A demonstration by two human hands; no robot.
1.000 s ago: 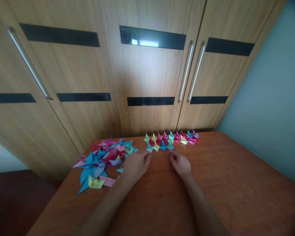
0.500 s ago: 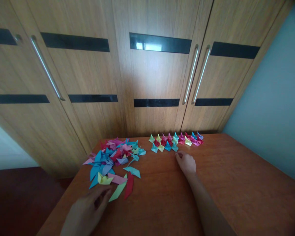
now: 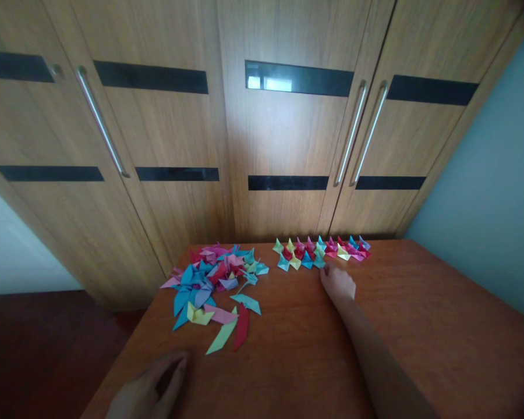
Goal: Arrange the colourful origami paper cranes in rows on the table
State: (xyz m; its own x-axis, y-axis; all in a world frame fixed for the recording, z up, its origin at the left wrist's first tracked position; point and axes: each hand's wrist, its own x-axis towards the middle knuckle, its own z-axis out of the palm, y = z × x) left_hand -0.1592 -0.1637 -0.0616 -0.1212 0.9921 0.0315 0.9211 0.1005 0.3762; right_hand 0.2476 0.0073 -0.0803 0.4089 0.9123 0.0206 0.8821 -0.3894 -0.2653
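Observation:
My right hand (image 3: 338,283) rests on the wooden table (image 3: 419,326) with its fingers curled, fingertips just below a row of small folded paper boats (image 3: 321,254) in several colours. It holds nothing I can see. My left hand (image 3: 151,390) lies low at the near left edge of the table, fingers stretched and slightly apart, holding nothing. Ahead of it lies a loose pile of folded coloured paper pieces (image 3: 212,276), with a green strip (image 3: 222,337) and a red strip (image 3: 242,326) nearest to the hand.
Wooden wardrobe doors (image 3: 279,128) with long metal handles stand right behind the table. A pale blue wall (image 3: 498,192) is on the right. Dark floor (image 3: 35,349) shows beyond the table's left edge.
My left hand has drawn back from beside the row of boats to the near left edge. That uncovered the green, red and teal pieces. My right hand has hardly moved.

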